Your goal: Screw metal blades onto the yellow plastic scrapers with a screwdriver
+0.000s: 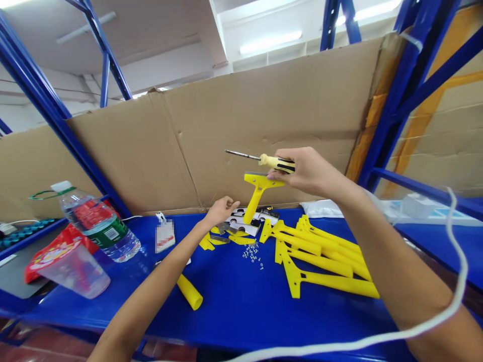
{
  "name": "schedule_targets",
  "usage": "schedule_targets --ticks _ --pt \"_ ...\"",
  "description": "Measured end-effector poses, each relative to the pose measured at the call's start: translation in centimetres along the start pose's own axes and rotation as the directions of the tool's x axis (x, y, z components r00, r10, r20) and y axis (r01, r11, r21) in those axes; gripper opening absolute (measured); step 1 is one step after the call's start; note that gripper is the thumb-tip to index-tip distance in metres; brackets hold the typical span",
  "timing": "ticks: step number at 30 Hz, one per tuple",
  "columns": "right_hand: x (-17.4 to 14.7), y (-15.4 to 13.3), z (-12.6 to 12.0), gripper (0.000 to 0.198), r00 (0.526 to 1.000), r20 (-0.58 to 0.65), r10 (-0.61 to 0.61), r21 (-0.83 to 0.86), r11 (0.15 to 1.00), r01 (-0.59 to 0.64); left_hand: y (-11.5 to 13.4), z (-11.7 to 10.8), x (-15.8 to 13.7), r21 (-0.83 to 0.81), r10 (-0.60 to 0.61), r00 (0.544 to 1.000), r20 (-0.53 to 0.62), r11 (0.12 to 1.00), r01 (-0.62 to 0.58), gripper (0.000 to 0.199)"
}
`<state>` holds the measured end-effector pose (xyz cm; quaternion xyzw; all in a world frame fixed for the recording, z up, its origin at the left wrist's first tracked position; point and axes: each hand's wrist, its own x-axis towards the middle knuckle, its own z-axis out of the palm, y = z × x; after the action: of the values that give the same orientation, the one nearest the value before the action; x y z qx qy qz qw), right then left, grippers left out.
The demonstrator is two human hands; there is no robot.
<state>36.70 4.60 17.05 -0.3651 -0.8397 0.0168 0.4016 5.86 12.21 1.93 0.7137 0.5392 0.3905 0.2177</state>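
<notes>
My right hand (pixel 300 168) is raised above the table. It grips a screwdriver (pixel 277 163) with a pale yellow and black handle, its shaft pointing left. The same fingers pinch the head of a yellow scraper (pixel 256 193), whose handle hangs downward; a metal strip and screws show along the head. Lower and to the left, my left hand (pixel 222 211) has curled fingers over a pile of yellow plates (pixel 241 238) and metal blades (pixel 219 239). Whatever those fingers hold, if anything, is hidden. Small screws (pixel 252 252) lie scattered in front of the pile.
Several yellow scraper handles (pixel 324 254) are stacked at the right, and another yellow handle (pixel 190 291) lies front left. A water bottle (pixel 101 223), a plastic cup (pixel 77 271) and a badge (pixel 165 235) stand or lie left. A white cable (pixel 339 344) crosses the foreground. Cardboard (pixel 271 110) walls the back.
</notes>
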Motion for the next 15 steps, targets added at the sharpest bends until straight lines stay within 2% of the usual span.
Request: schedule_targets --ticks 3,7,11,15 --pt "-0.1 0.1 -0.4 0.035 0.999 -0.03 -0.031 -0.017 0.999 0.031 -2.5 0.6 1.2 0.075 -0.077 0.997 -0.03 0.994 0.08 0.045" --pt "-0.2 0.1 -0.6 0.03 0.998 -0.036 -0.045 -0.034 0.998 0.044 -3.8 1.2 1.4 0.064 -0.071 0.997 -0.042 0.995 0.074 0.044" --pt "-0.1 0.0 -0.9 0.027 0.996 -0.082 -0.029 -0.035 0.999 0.026 -3.4 0.5 0.0 -0.012 0.061 0.998 -0.023 0.998 -0.061 0.056" --pt "-0.1 0.1 -0.8 0.028 0.982 -0.187 -0.029 -0.055 0.998 0.019 -2.3 -1.1 -2.2 -0.007 0.254 0.965 -0.069 0.967 -0.255 0.031"
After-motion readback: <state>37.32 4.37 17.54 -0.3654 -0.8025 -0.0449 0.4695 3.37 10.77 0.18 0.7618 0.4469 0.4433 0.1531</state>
